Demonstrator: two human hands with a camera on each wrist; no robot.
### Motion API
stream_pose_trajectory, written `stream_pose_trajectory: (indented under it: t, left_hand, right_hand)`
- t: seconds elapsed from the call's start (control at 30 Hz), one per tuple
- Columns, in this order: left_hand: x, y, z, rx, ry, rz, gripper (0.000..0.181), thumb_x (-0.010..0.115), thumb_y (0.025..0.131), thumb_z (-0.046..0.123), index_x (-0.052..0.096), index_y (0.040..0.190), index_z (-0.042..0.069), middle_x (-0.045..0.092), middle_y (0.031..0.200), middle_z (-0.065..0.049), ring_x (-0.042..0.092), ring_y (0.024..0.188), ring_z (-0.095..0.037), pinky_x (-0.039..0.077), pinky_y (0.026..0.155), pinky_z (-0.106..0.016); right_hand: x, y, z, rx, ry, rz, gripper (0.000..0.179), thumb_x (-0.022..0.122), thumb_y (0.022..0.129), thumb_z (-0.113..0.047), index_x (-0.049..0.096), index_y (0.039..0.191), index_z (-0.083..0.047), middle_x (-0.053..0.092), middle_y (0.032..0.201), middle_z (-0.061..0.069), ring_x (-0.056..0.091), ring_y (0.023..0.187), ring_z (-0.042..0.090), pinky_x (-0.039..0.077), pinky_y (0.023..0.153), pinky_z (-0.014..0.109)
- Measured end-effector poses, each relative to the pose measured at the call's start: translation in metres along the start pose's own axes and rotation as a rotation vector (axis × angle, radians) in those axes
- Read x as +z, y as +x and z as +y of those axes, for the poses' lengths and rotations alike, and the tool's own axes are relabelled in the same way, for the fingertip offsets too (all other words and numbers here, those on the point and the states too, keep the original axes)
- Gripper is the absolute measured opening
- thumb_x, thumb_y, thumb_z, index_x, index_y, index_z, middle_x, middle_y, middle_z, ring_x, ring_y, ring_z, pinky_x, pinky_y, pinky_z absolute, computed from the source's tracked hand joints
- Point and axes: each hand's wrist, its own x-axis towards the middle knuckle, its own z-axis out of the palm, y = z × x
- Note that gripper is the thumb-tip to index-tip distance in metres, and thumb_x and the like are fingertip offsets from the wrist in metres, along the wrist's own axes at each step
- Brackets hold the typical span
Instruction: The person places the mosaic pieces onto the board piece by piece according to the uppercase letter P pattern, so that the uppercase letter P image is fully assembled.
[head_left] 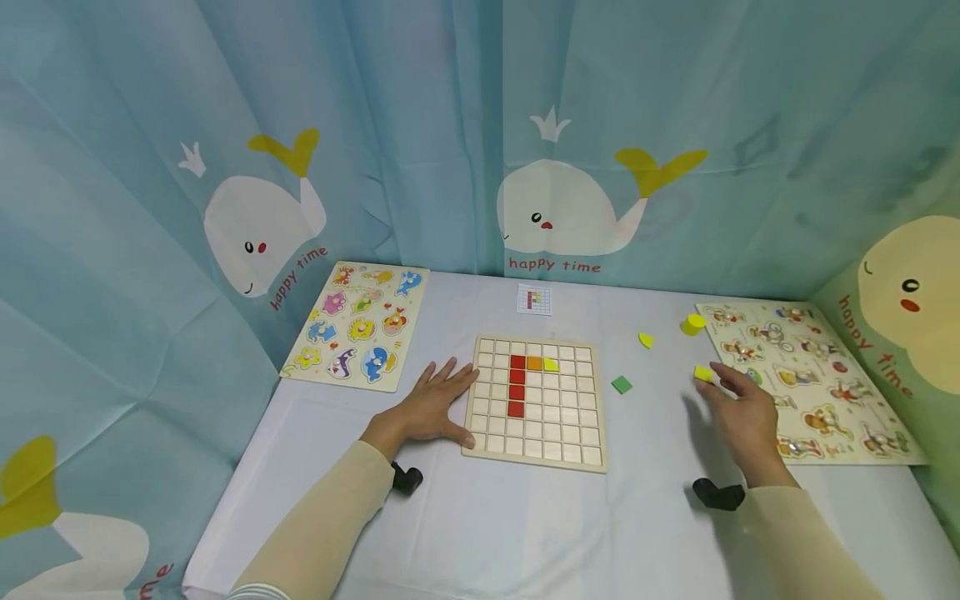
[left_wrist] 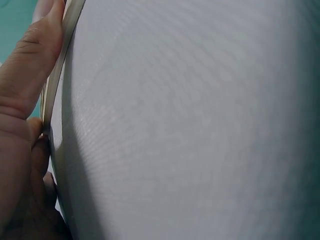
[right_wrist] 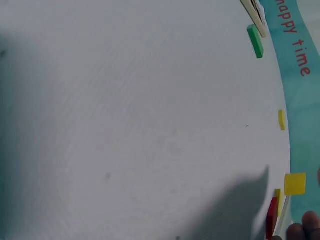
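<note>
My left hand (head_left: 429, 408) rests with fingers spread along the left edge of a wooden grid board (head_left: 534, 463), its thumb on the near-left corner. In the left wrist view the thumb (left_wrist: 37, 60) lies against the board's edge. On the board, red square tiles (head_left: 517, 392) form a column, with an orange tile (head_left: 534, 363) and a yellow tile with one curved side (head_left: 551, 364) to the right of the top one. My right hand (head_left: 746, 421) pinches a yellow square tile (head_left: 702, 373) above the table; in the right wrist view this tile (right_wrist: 295, 184) shows beside the fingertips.
A green tile (head_left: 621, 384), a yellow curved-sided tile (head_left: 646, 340) and a yellow round piece (head_left: 693, 324) lie right of the board. A printed pattern card (head_left: 535, 300) sits behind it. Picture puzzles stand left (head_left: 352, 329) and right (head_left: 817, 375). Whale-print curtains (head_left: 420, 125) surround the table.
</note>
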Motion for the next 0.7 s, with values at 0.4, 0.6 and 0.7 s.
stream_pose_trajectory:
  t: [0.4, 0.6, 0.7]
  left_hand:
    - [0.002, 0.001, -0.001, -0.008, 0.006, 0.005, 0.127, 0.091, 0.071, 0.061, 0.022, 0.17, 0.023, 0.014, 0.178, 0.006, -0.004, 0.166, -0.018, -0.01, 0.134, -0.041]
    - [0.003, 0.002, -0.002, -0.007, 0.012, 0.007, 0.127, 0.091, 0.071, 0.061, 0.021, 0.17, 0.024, 0.014, 0.178, 0.007, -0.005, 0.166, -0.018, -0.01, 0.134, -0.04]
    - [0.004, 0.002, -0.002, -0.005, 0.013, 0.009, 0.126, 0.09, 0.071, 0.062, 0.022, 0.17, 0.024, 0.014, 0.178, 0.007, -0.005, 0.166, -0.018, -0.01, 0.134, -0.041]
  right_hand:
    - [0.009, -0.006, 0.001, 0.013, -0.037, 0.017, 0.052, 0.066, 0.104, -0.019, 0.054, 0.155, -0.01, 0.065, 0.143, 0.021, 0.055, 0.092, -0.004, 0.046, 0.065, 0.013]
    - [0.018, -0.015, -0.006, -0.053, -0.03, -0.023, 0.053, 0.065, 0.103, -0.011, 0.054, 0.154, -0.005, 0.06, 0.15, 0.022, 0.069, 0.112, 0.016, 0.044, 0.065, 0.005]
    - [0.02, -0.018, -0.011, -0.061, -0.027, -0.074, 0.054, 0.062, 0.104, -0.011, 0.051, 0.155, -0.003, 0.054, 0.156, 0.023, 0.063, 0.126, 0.036, 0.047, 0.065, 0.006]
